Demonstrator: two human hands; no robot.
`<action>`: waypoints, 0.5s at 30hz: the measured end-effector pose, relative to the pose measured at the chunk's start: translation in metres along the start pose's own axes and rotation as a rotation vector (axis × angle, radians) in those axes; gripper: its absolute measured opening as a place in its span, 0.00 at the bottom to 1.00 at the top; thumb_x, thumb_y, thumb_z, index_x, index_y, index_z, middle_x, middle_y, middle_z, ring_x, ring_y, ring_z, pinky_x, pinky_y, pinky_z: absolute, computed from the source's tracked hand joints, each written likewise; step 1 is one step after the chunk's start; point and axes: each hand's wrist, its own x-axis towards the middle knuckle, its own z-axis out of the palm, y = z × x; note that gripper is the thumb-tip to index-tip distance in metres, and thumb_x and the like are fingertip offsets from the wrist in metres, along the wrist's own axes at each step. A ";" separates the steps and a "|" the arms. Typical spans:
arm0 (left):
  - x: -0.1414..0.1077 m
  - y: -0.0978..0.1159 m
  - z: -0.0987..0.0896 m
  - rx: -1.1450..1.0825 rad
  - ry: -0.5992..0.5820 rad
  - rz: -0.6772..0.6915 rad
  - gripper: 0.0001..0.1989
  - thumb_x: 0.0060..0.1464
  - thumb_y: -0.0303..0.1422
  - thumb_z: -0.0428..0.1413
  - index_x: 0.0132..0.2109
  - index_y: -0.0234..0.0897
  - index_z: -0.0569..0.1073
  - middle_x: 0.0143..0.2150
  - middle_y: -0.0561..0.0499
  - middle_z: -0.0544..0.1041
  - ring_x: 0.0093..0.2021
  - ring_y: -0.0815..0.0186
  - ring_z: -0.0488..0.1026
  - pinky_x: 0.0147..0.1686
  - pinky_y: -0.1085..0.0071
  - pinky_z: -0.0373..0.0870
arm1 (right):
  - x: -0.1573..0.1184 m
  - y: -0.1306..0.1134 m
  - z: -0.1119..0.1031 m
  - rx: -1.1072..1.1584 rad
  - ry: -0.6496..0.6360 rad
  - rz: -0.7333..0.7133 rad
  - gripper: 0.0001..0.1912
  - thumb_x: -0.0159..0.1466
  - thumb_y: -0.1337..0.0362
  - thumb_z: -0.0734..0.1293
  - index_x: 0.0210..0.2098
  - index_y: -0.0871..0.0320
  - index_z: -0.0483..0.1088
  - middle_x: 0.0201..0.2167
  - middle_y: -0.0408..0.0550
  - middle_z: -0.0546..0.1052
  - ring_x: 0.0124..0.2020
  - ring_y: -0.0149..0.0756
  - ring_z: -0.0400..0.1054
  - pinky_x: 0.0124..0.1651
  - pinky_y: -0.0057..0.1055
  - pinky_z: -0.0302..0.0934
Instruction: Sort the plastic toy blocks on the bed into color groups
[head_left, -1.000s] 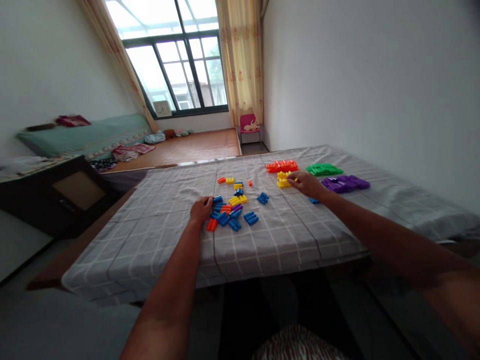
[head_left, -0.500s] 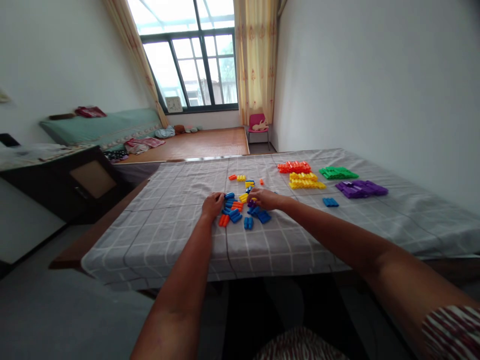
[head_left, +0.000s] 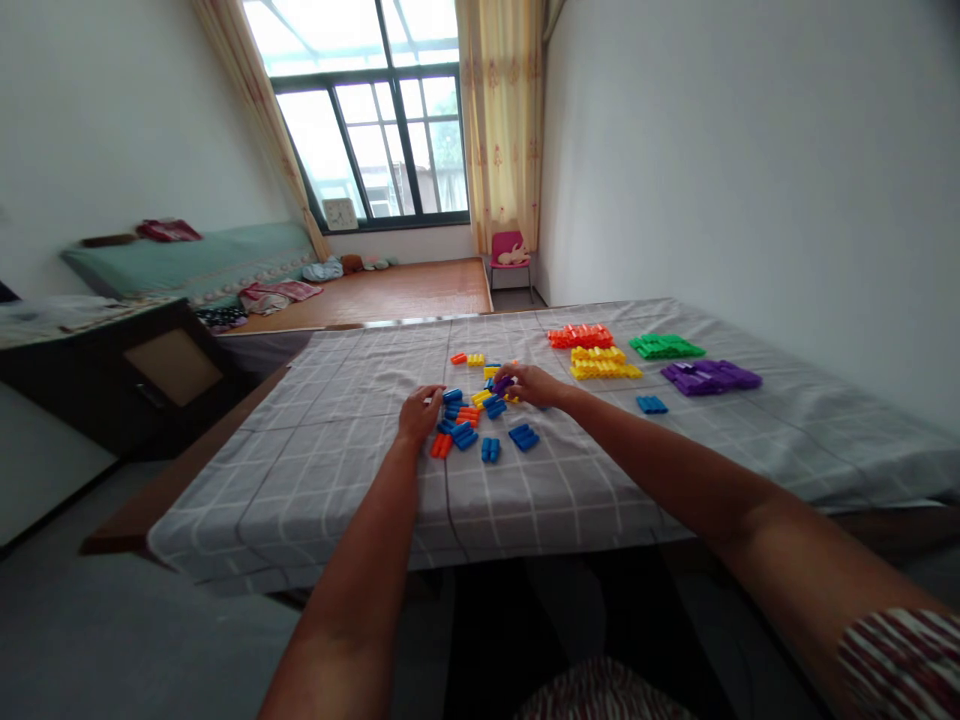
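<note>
My right hand (head_left: 534, 387) pinches a purple plastic tube piece (head_left: 502, 384) over the far side of a mixed pile. My left hand (head_left: 420, 413) rests on the cloth at the pile's left edge, fingers loosely bent and apart, beside a blue tube piece (head_left: 452, 396). Among the pile lie an orange piece (head_left: 469, 416), a yellow piece (head_left: 480, 399) and several more blue ones, some overlapping. Nearer me are a small blue piece (head_left: 490, 449), another blue piece (head_left: 523, 437) and an orange piece (head_left: 442, 445). My right fingers partly hide pieces behind them.
On the table's right are sorted groups: orange (head_left: 580, 337), yellow (head_left: 604, 364), green (head_left: 667, 346), purple (head_left: 711, 377), and one blue piece (head_left: 652, 404). A grey checked cloth (head_left: 300, 480) covers the table. A white wall (head_left: 750, 180) stands to the right.
My right hand has lifted the purple piece slightly up from among the blue pieces. A blue piece near it now lies separate. The view has shifted slightly; my left hand stays beside the pile.
</note>
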 end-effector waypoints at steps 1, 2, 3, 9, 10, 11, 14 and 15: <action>0.000 0.001 -0.001 0.010 -0.010 -0.009 0.15 0.58 0.35 0.49 0.44 0.36 0.78 0.46 0.46 0.78 0.47 0.63 0.74 0.46 0.68 0.71 | 0.002 -0.001 0.000 0.047 0.007 0.027 0.15 0.58 0.77 0.63 0.42 0.58 0.70 0.39 0.45 0.78 0.35 0.29 0.72 0.41 0.27 0.65; -0.001 0.002 -0.001 0.020 -0.018 -0.016 0.15 0.58 0.35 0.49 0.43 0.37 0.78 0.46 0.46 0.79 0.46 0.63 0.74 0.48 0.67 0.70 | 0.003 -0.001 0.001 0.094 0.011 0.058 0.14 0.58 0.77 0.63 0.42 0.58 0.70 0.39 0.45 0.78 0.34 0.29 0.72 0.40 0.27 0.65; -0.001 0.003 -0.002 0.024 -0.022 -0.017 0.15 0.58 0.35 0.49 0.43 0.37 0.78 0.45 0.47 0.79 0.46 0.63 0.74 0.49 0.67 0.70 | 0.004 -0.001 0.001 0.149 0.016 0.088 0.13 0.58 0.76 0.64 0.41 0.59 0.70 0.38 0.46 0.78 0.34 0.29 0.72 0.39 0.27 0.66; -0.002 0.006 -0.003 -0.021 -0.024 0.015 0.16 0.59 0.37 0.48 0.44 0.37 0.78 0.46 0.47 0.79 0.47 0.63 0.74 0.47 0.69 0.71 | 0.005 -0.003 0.002 0.524 0.057 0.222 0.11 0.60 0.69 0.66 0.44 0.56 0.67 0.35 0.45 0.75 0.29 0.27 0.70 0.33 0.26 0.67; -0.001 0.005 -0.003 -0.016 -0.022 0.010 0.16 0.59 0.37 0.48 0.43 0.36 0.78 0.46 0.46 0.79 0.47 0.63 0.74 0.47 0.69 0.71 | 0.005 -0.004 0.002 0.546 0.059 0.254 0.11 0.61 0.68 0.66 0.43 0.56 0.67 0.34 0.45 0.75 0.29 0.27 0.69 0.32 0.25 0.67; -0.001 0.004 -0.003 -0.007 -0.020 0.006 0.16 0.59 0.37 0.48 0.43 0.36 0.78 0.46 0.46 0.79 0.47 0.63 0.74 0.48 0.69 0.70 | 0.004 -0.004 0.000 0.562 0.062 0.287 0.10 0.61 0.67 0.65 0.43 0.56 0.67 0.34 0.45 0.74 0.28 0.27 0.69 0.31 0.25 0.67; 0.000 0.001 -0.004 0.025 -0.041 0.002 0.18 0.58 0.38 0.47 0.43 0.35 0.78 0.46 0.45 0.79 0.48 0.62 0.74 0.49 0.69 0.69 | -0.004 0.002 -0.011 0.544 0.121 0.323 0.10 0.60 0.64 0.66 0.42 0.57 0.67 0.32 0.44 0.72 0.29 0.27 0.68 0.30 0.25 0.66; 0.000 -0.001 -0.005 0.036 -0.050 0.001 0.18 0.58 0.39 0.47 0.43 0.36 0.78 0.46 0.46 0.80 0.48 0.62 0.74 0.50 0.69 0.69 | -0.009 0.008 -0.016 0.505 0.159 0.312 0.12 0.59 0.62 0.68 0.42 0.57 0.67 0.31 0.44 0.72 0.29 0.27 0.67 0.30 0.24 0.65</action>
